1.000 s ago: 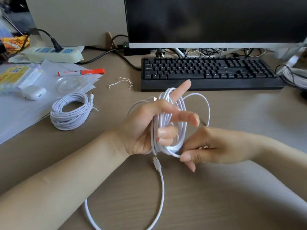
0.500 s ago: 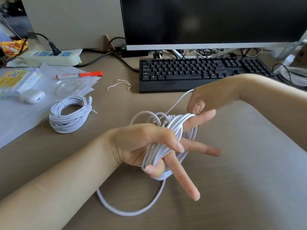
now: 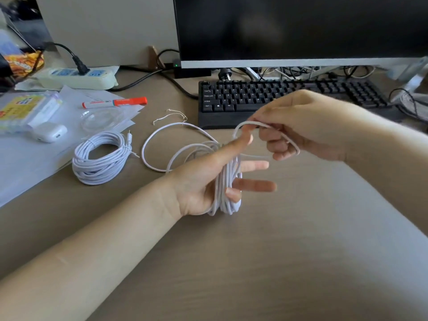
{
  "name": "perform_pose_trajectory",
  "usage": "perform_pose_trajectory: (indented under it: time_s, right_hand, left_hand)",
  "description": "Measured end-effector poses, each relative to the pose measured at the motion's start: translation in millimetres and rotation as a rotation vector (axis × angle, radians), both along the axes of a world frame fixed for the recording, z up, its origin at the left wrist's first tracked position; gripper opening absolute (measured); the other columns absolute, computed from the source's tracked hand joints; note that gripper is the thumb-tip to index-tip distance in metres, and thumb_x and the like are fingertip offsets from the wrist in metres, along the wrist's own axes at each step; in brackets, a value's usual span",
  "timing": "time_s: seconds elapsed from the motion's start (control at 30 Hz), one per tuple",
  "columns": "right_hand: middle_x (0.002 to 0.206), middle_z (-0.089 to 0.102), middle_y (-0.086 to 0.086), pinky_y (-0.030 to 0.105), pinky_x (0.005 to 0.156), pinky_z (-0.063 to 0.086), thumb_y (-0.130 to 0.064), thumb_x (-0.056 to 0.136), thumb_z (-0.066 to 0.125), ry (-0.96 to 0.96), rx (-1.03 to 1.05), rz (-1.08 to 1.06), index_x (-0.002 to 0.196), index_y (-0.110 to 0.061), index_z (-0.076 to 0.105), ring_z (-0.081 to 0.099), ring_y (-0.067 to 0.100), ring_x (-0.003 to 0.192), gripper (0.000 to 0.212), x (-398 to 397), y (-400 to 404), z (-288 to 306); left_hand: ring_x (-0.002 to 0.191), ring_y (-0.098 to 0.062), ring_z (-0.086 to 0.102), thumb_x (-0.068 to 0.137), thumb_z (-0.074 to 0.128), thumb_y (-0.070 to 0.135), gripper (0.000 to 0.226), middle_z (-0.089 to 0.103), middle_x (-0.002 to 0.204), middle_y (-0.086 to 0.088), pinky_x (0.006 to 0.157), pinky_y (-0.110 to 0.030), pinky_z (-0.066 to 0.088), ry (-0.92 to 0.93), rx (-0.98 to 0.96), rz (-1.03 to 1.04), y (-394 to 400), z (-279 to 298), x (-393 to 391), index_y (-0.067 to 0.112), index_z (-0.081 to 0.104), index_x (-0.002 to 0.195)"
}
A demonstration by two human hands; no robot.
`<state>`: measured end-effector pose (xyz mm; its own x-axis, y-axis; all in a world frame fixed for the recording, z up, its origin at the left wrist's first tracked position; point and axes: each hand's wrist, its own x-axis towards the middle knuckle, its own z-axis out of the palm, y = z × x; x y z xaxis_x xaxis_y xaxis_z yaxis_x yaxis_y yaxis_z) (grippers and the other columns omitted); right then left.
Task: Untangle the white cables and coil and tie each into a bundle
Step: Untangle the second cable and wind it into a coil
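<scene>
My left hand [image 3: 203, 181] holds a coil of white cable [image 3: 225, 188] wound around its palm, with the thumb up and two fingers stretched out to the right. My right hand [image 3: 298, 128] pinches the free run of the same cable above and right of the coil, drawing a loop over the left thumb. A loose loop of that cable [image 3: 148, 144] lies on the desk to the left. A second white cable [image 3: 99, 158] sits coiled in a bundle on the desk further left. A thin wire tie [image 3: 170, 117] lies in front of the keyboard's left end.
A black keyboard [image 3: 278, 93] and a monitor [image 3: 301, 28] stand behind my hands. At the left are papers [image 3: 34, 163], a white earbud case [image 3: 49, 133], an orange marker [image 3: 114, 102], a power strip [image 3: 76, 76] and a clear round lid [image 3: 102, 119].
My right hand swung from below the coil up and over it, carrying the cable around my left hand. The loose tail moved from the near desk to the left of the coil.
</scene>
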<state>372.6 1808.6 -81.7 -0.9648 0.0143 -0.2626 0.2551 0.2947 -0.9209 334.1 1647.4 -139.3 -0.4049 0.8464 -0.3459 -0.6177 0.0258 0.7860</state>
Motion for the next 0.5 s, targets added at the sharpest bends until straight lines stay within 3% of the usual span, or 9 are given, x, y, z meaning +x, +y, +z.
perform_pose_trajectory:
  time_s: [0.07, 0.1, 0.17, 0.2, 0.3, 0.4, 0.5]
  right_hand:
    - [0.051, 0.051, 0.003, 0.032, 0.049, 0.053, -0.013, 0.097, 0.047, 0.155, 0.181, 0.000, 0.072, -0.011, 0.066, 0.049, 0.014, 0.045, 0.032, 15, -16, -2]
    - [0.053, 0.053, 0.008, 0.040, 0.053, 0.056, -0.011, 0.097, 0.046, 0.226, 0.283, 0.016, 0.070, -0.008, 0.063, 0.053, 0.014, 0.045, 0.032, 21, -23, -3]
    - [0.057, 0.058, 0.009, 0.045, 0.061, 0.055, -0.009, 0.095, 0.043, 0.341, 0.448, 0.046, 0.070, -0.004, 0.057, 0.057, 0.012, 0.045, 0.030, 31, -34, -8]
    - [0.058, 0.059, 0.004, 0.043, 0.062, 0.053, -0.010, 0.094, 0.042, 0.386, 0.499, 0.052, 0.073, -0.007, 0.058, 0.057, 0.010, 0.046, 0.027, 36, -37, -12]
    - [0.058, 0.057, 0.000, 0.042, 0.062, 0.050, -0.014, 0.095, 0.043, 0.467, 0.466, 0.072, 0.092, -0.013, 0.064, 0.055, 0.008, 0.049, 0.021, 48, -44, -28]
    - [0.056, 0.054, 0.003, 0.041, 0.052, 0.046, -0.018, 0.095, 0.047, 0.569, 0.465, 0.088, 0.095, -0.013, 0.064, 0.050, 0.023, 0.048, 0.018, 58, -49, -46]
    - [0.054, 0.052, 0.003, 0.032, 0.043, 0.040, -0.025, 0.093, 0.047, 0.666, 0.503, 0.056, 0.104, -0.025, 0.064, 0.050, 0.026, 0.048, 0.020, 65, -46, -56]
  left_hand:
    - [0.076, -0.020, 0.070, 0.073, 0.051, 0.053, 0.069, 0.063, 0.118, -0.011, 0.033, -0.011, 0.030, 0.054, 0.008, 0.023, 1, 2, 1, 0.033, 0.040, 0.137]
    - [0.070, -0.017, 0.068, 0.072, 0.048, 0.056, 0.065, 0.068, 0.103, -0.009, 0.034, -0.012, 0.030, 0.092, 0.010, 0.032, 3, 2, 1, 0.026, 0.047, 0.130]
    - [0.055, -0.010, 0.057, 0.073, 0.046, 0.060, 0.053, 0.063, 0.069, -0.002, 0.037, -0.013, 0.030, 0.168, -0.002, 0.062, 3, 1, 2, 0.014, 0.056, 0.099]
    - [0.053, -0.009, 0.050, 0.073, 0.049, 0.062, 0.050, 0.056, 0.063, 0.000, 0.040, -0.014, 0.032, 0.185, -0.007, 0.090, 3, 0, 2, 0.014, 0.056, 0.088]
    - [0.075, -0.017, 0.050, 0.069, 0.066, 0.055, 0.046, 0.054, 0.081, -0.006, 0.070, -0.019, 0.038, 0.143, -0.046, 0.205, 1, 1, 0, 0.014, 0.057, 0.089]
    - [0.064, -0.013, 0.051, 0.086, 0.061, 0.025, 0.020, 0.059, 0.076, -0.005, 0.060, -0.020, 0.039, 0.043, -0.015, 0.346, 0, 1, -2, 0.009, 0.063, 0.098]
    - [0.060, -0.011, 0.061, 0.089, 0.048, 0.005, 0.032, 0.065, 0.079, -0.006, 0.055, -0.021, 0.051, -0.034, 0.098, 0.447, 3, -3, -7, 0.006, 0.060, 0.118]
